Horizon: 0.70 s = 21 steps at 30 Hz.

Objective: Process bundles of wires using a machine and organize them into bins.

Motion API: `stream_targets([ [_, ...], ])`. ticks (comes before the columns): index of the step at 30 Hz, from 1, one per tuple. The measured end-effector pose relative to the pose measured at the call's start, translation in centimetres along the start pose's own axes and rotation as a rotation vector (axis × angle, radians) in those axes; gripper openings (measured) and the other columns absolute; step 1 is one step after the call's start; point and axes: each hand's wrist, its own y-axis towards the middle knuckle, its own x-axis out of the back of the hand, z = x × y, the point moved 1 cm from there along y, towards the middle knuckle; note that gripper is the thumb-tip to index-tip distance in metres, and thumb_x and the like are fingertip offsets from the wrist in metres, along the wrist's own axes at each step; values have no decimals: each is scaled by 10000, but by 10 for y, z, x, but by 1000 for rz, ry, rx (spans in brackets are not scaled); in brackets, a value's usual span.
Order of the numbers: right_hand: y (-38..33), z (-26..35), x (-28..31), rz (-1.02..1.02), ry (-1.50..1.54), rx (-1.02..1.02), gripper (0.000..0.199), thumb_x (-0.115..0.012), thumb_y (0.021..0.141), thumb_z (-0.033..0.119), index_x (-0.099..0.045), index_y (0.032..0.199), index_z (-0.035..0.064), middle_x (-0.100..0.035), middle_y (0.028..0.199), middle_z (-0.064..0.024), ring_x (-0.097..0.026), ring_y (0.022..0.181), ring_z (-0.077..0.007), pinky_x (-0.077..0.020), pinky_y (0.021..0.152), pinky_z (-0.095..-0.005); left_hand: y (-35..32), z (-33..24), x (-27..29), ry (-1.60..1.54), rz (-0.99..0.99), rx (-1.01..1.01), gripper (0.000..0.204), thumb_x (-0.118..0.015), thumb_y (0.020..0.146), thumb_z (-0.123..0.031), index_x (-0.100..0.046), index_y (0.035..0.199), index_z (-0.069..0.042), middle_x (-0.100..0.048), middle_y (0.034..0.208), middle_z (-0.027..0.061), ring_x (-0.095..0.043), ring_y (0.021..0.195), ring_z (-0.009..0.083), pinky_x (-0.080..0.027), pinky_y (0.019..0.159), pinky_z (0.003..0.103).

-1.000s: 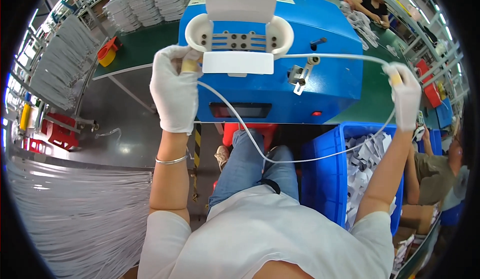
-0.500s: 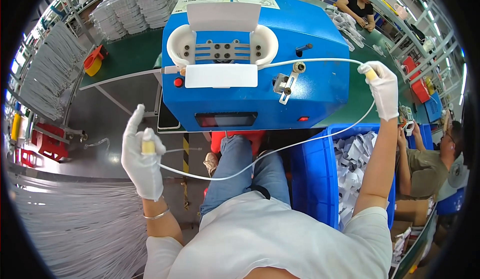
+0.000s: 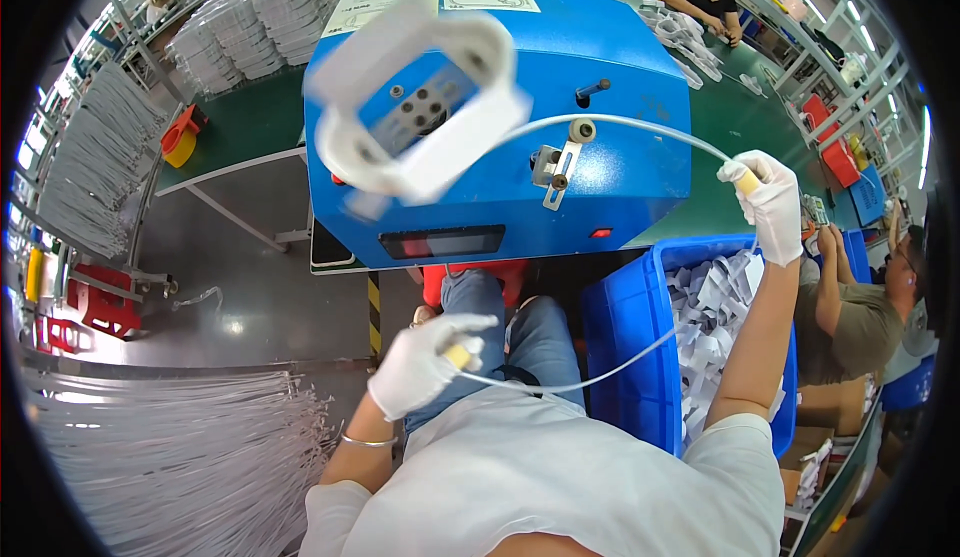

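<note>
A blue machine [image 3: 420,207] stands before me, its white winding head [image 3: 400,107] tilted and smeared by motion. From that head a white cable [image 3: 620,119] arches rightward to my right hand [image 3: 770,202], gloved in white with a yellow wrap on a finger. My right hand is closed on the cable. The cable sags in a loop across the blue bin and my lap to my left hand [image 3: 425,365], also gloved, with a yellow wrap on its thumb. My left fingers pinch the cable near its end, the index finger stretched out. A roller guide [image 3: 570,157] sits just below the arched cable.
A blue bin [image 3: 625,357] full of white strips stands at my right. Bundled white cables [image 3: 170,457] lie at lower left; others hang on a rack [image 3: 85,157]. Clear packs [image 3: 260,22] and a yellow-red tape dispenser [image 3: 180,142] sit on the green bench. Co-workers sit at right.
My left hand has moved right and down, over my lap, with the cable. The white winding head has turned from level to tilted. My right hand has dropped slightly.
</note>
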Motion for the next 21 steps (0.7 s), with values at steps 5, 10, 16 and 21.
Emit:
stream_targets([
  [5,-4,6,-6,8,-31,16,152,-624,870,180,-636,797,47,-494,582,56,-370,432,15,-234,387,-146,6,43,-29,-7,136,35,268,-589,897,-108,-632,1157,-63,-647,849,58,-560,678,59,-461,613,203],
  [10,-9,1,-9,98,216,-1,144,-632,850,149,-626,787,19,-518,576,25,-416,417,-14,-288,378,-158,8,41,-38,32,300,214,339,-631,869,-125,-593,1196,-43,-660,971,91,-619,875,130,-484,821,260],
  [16,-9,31,-38,213,210,-78,89,-635,783,71,-617,824,-6,-629,748,-60,-514,429,-56,-351,378,-165,11,65,-52,49,330,67,418,-665,837,-137,-560,1229,-37,-657,979,110,-620,923,176,-468,867,286],
  [21,-7,35,-46,263,281,-43,124,-654,776,79,-605,839,-16,-634,765,-75,-524,427,-66,-377,384,-169,8,73,-48,129,310,67,389,-642,840,-111,-573,1218,-53,-661,979,107,-618,901,187,-471,848,293],
])
